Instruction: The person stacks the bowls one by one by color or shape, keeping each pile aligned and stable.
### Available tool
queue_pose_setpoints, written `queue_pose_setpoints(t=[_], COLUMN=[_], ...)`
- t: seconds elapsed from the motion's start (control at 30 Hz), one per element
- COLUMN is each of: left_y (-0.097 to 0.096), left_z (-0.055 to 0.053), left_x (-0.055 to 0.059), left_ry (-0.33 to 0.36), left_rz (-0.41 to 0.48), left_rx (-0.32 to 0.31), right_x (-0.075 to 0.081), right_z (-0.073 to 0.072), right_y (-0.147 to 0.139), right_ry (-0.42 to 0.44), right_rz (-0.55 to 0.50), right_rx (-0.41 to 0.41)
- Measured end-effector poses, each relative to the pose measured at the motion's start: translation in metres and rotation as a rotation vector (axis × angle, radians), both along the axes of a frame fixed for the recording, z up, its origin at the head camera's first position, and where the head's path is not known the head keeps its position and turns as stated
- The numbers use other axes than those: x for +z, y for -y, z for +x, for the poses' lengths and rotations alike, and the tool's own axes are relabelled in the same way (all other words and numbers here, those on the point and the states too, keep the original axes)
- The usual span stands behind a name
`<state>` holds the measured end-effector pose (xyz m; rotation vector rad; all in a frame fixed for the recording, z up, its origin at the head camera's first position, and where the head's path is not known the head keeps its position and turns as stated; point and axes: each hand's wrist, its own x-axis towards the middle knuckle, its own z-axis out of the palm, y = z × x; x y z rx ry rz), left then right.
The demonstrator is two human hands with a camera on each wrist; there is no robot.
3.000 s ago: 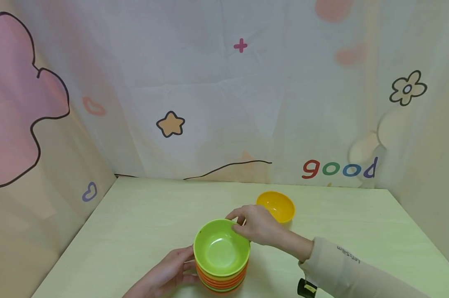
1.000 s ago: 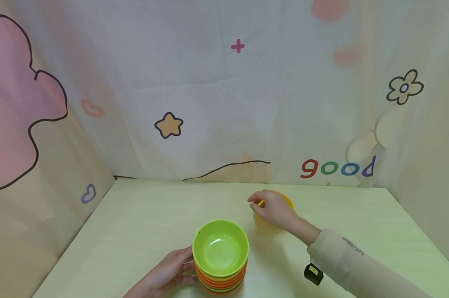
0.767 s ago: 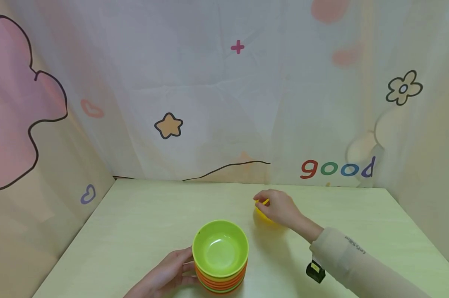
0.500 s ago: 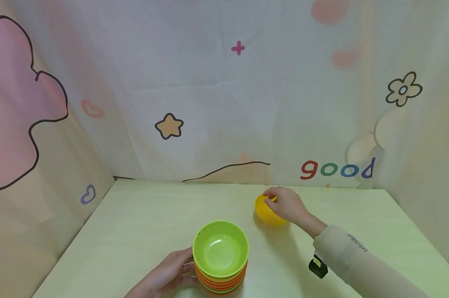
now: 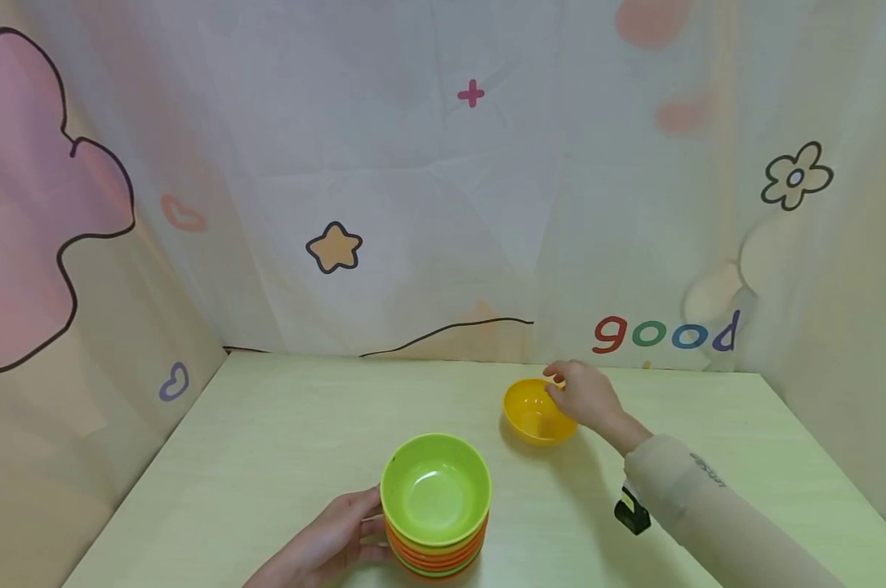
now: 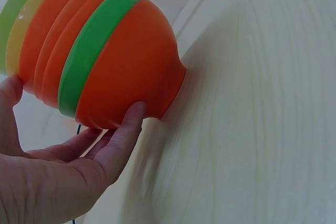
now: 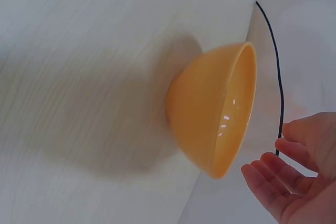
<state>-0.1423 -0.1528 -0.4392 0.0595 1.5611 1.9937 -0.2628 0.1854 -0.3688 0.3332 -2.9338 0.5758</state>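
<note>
A stack of bowls [image 6: 134, 59], light green on top with yellow, orange and green ones beneath, stands upright near the table's front. My left hand [image 5: 336, 527] rests against the stack's left side; in the left wrist view its thumb touches an upper bowl and its extended fingertips touch the lowest orange one. Farther back and to the right, a single yellow bowl [image 5: 534, 412] sits upright on the table. My right hand [image 5: 585, 396] hovers over that bowl's far right rim, fingers loosely bent and holding nothing. A gap separates the hand from the bowl in the right wrist view.
The pale green table [image 5: 303, 425] ends at a printed cloth backdrop [image 5: 413, 204] behind, with further cloth at both sides. A small black device [image 5: 632, 513] hangs under the right sleeve [image 5: 707, 506].
From the stack's rim, my right hand has moved away to the yellow bowl, then drifted right and back across it, uncovering more of its inside. My left hand stays at the stack.
</note>
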Motion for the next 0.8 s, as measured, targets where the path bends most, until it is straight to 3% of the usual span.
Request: queue_pose_setpoints(t=[0.47,0.8], left_y=[0.001,0.001], left_z=[0.001,-0.002], left_x=[-0.001,0.0], left_ry=[-0.029,0.003], left_rz=[0.004,-0.008], left_rx=[-0.016,-0.011], right_x=[-0.009,-0.017], right_z=[-0.009,-0.013], right_y=[-0.012,-0.017], right_ry=[0.016,0.046], right_rz=[0.07,0.11], right_rx=[-0.061,-0.093])
